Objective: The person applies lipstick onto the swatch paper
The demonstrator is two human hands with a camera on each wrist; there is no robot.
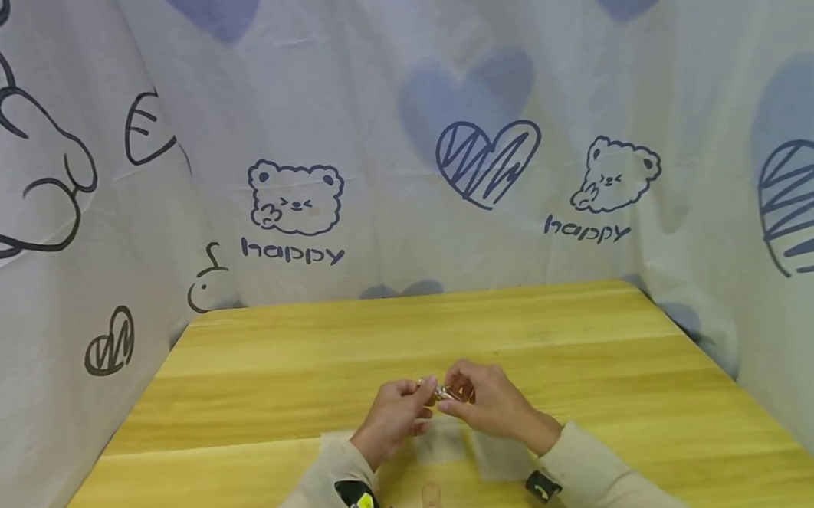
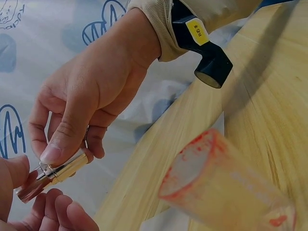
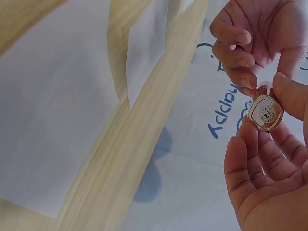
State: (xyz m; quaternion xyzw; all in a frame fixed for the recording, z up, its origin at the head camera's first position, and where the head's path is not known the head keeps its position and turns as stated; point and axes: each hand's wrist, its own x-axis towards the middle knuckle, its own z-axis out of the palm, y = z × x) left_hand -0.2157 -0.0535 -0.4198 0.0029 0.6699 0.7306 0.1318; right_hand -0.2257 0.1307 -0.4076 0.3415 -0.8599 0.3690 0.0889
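Observation:
A slim lipstick tube (image 2: 62,171), gold with a clear reddish-brown part, is held between both hands above the table. My left hand (image 1: 394,412) pinches one end with thumb and fingers. On the other side my right hand (image 1: 494,403) grips it, its thumb lying along the tube in the left wrist view. A round label reading 04 shows on the squarish end of the lipstick (image 3: 266,114) in the right wrist view; fingers hide much of the rest. Below the hands, a clear cap (image 1: 431,503) with red smears inside its rim sits on the table.
Thin white paper sheets (image 1: 504,457) lie flat on the wooden table (image 1: 411,330) under the hands and forearms. A printed white cloth (image 1: 385,94) hangs behind the table and along both sides.

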